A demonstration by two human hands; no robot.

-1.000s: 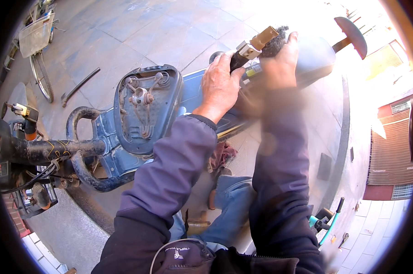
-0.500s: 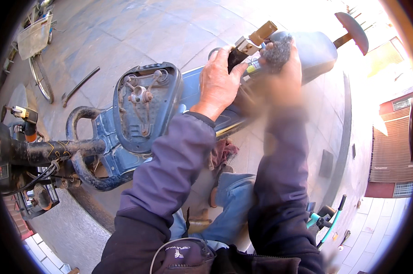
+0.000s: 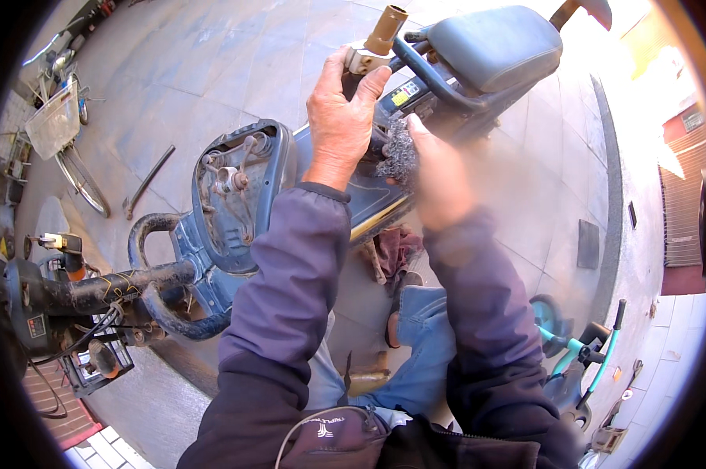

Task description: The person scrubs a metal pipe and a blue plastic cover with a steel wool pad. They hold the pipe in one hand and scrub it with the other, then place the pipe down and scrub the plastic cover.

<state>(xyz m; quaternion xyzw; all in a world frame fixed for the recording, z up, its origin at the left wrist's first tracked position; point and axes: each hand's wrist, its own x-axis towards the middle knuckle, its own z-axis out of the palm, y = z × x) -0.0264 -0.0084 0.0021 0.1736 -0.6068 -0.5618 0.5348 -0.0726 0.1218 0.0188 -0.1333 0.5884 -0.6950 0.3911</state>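
Note:
My left hand (image 3: 339,129) is wrapped round a tube (image 3: 386,30) with a brown, hollow upper end and a silver clamp (image 3: 366,59) below it; its lower part is mostly hidden by the fingers. A grey wad of steel wool (image 3: 400,152) is pinched in my right hand (image 3: 440,184), which is smeared by motion. The steel wool is close to the tube's lower end; whether they touch I cannot tell. Beneath both hands lies a blue electric scooter (image 3: 372,195) with a padded grey seat (image 3: 497,47).
A dark oval cover (image 3: 239,203) with metal fittings lies left of my hands, beside bent black tubing (image 3: 153,223). An L-shaped bar (image 3: 150,181) rests on the paving. A bicycle basket (image 3: 53,125) is far left, a dark red cloth (image 3: 398,248) below, a turquoise kick scooter (image 3: 599,359) lower right.
My left hand has tilted the tube more upright and shifted it left. My right hand has moved down and left with the steel wool, from the tube's upper side toward its lower end.

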